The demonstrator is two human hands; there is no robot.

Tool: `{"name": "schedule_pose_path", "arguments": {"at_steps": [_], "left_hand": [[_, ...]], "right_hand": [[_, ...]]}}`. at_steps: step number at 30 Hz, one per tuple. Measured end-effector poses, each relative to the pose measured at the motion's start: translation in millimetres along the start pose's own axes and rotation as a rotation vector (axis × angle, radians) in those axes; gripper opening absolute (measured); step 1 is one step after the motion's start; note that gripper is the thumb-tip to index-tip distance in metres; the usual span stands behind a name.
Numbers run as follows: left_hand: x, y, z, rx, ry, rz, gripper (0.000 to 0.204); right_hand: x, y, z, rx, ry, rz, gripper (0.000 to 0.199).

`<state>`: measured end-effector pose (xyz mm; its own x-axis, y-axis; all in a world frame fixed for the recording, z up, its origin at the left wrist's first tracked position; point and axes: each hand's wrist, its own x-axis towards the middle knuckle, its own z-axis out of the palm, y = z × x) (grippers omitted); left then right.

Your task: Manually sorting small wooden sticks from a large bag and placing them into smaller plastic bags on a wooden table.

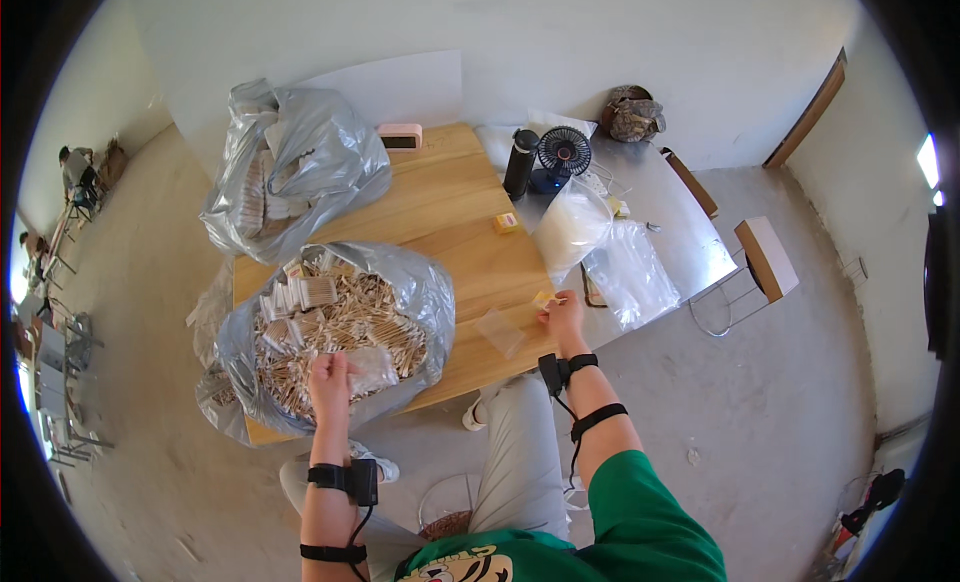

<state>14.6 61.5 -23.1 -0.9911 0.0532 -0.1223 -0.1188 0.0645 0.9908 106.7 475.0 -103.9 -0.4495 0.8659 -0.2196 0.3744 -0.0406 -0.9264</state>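
My left hand [328, 380] reaches into a large grey plastic bag [425, 292] full of small wooden sticks [340, 327] and grips a small clear packet [372, 367] at its near edge. My right hand [565, 317] rests at the right edge of the wooden table [450, 207], fingers pinched on a small yellowish item [543, 300]. A small clear plastic bag [500, 332] lies on the table just left of that hand. Both wrists wear black straps with small devices.
A second grey bag [290, 172] of packed sticks stands at the table's far left. A pink box [400, 136], black bottle [519, 164], small black fan [563, 157], little yellow block [506, 222] and clear bags [625, 267] sit farther back. A stool [765, 257] stands right.
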Motion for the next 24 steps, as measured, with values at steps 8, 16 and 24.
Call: {"name": "schedule_pose_path", "arguments": {"at_steps": [8,16,24], "left_hand": [[-13,25,101,0.247,-0.348,0.041,0.017],[-7,1,167,0.321,-0.607,0.157,0.017],[-15,14,146,0.459,-0.320,0.249,0.017]], "right_hand": [[4,5,-7,-0.661,0.214,-0.465,0.028],[-90,-31,9,0.282,-0.727,-0.236,0.031],[-62,13,21,-0.207,-0.055,-0.354,0.020]]}}
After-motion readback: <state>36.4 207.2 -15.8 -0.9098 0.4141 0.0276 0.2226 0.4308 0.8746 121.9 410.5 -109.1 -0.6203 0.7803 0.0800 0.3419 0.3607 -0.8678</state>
